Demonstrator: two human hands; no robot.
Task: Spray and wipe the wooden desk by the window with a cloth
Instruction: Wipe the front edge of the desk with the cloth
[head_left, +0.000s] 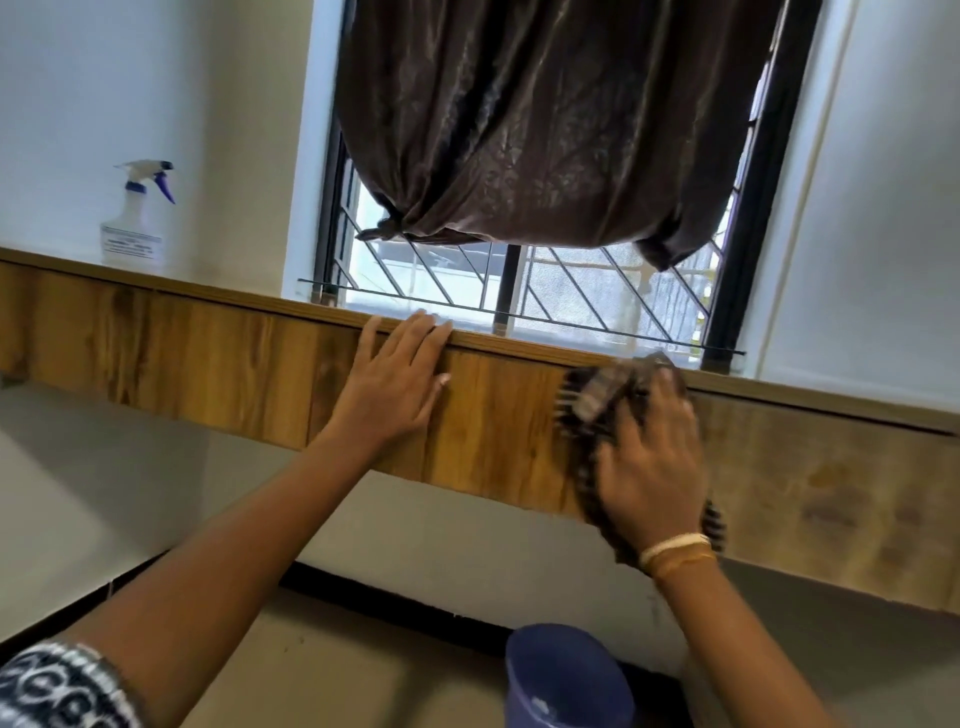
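A wooden desk panel (208, 353) runs across the view below the window, its top edge tilted down to the right. My left hand (395, 379) lies flat on the panel, fingers straight and reaching over the top edge. My right hand (654, 462) presses a dark brown cloth (597, 400) against the wood further right; hand and cloth are blurred. A white spray bottle (136, 218) with a blue trigger stands on the desk top at the far left, well apart from both hands.
A dark brown curtain (545, 119) hangs knotted over the barred window (519, 291). White walls flank the window. A blue round container (566, 680) sits at the bottom centre. Grey floor (104, 493) shows below the panel.
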